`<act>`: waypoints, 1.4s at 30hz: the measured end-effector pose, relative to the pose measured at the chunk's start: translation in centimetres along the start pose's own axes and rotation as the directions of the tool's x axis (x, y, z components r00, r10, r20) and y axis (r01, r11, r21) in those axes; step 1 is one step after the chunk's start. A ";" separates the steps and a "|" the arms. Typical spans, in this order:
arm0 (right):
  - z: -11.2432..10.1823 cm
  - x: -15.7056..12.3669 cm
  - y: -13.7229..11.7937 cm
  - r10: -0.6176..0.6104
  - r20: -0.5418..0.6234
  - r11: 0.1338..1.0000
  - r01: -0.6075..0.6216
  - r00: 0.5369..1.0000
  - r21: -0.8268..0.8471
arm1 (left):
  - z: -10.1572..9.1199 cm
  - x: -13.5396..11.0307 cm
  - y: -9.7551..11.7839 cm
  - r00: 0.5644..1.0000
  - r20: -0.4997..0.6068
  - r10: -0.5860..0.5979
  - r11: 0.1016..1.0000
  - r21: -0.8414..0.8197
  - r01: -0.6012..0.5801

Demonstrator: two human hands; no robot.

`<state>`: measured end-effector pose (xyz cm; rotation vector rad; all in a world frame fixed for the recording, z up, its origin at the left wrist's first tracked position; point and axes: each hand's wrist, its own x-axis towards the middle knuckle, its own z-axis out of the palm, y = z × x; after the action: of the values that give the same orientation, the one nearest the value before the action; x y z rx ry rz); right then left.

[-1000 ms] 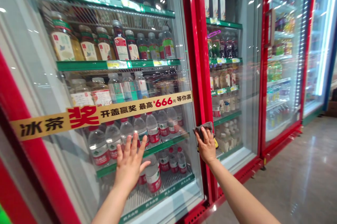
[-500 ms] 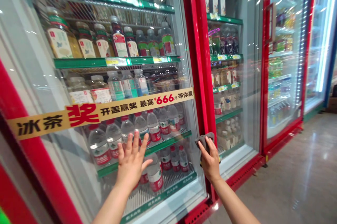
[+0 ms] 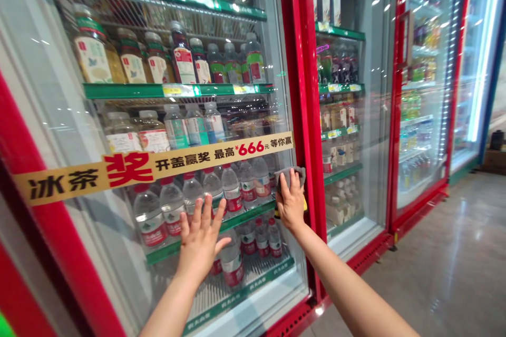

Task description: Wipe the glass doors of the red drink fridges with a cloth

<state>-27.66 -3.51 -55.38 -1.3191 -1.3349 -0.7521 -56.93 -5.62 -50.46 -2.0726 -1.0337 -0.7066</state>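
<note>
My left hand (image 3: 201, 242) lies flat on the glass door (image 3: 253, 63) of a drinks fridge, fingers spread, holding nothing. My right hand (image 3: 291, 201) presses a grey cloth (image 3: 290, 174) against the same glass, near the door's right edge and just left of the red frame (image 3: 302, 89). The fingers are spread over the cloth. A yellow banner (image 3: 158, 165) with red and black characters runs across the glass above both hands. Behind the glass stand rows of water bottles (image 3: 233, 194) and tea bottles (image 3: 130, 63) on green shelves.
A second red-framed fridge (image 3: 343, 115) adjoins on the right, and a third fridge (image 3: 427, 89) stands further along. A shiny grey floor (image 3: 454, 263) stretches off to the right. A dark object sits on a box (image 3: 496, 155) at the far right.
My right hand with the cloth has moved up and left, from the red frame onto the glass. My left hand has stayed flat on the glass.
</note>
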 end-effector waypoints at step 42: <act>0.1 -4.2 -5.0 -0.279 0.141 0.960 0.274 0.950 0.054 | -0.9 -0.2 1.3 0.990 0.132 -0.057 0.994 0.095 0.045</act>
<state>-33.20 -5.62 -58.22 -1.1921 -1.6684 -0.8302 -56.07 -7.01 -50.49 -2.0428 -1.1761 -0.5398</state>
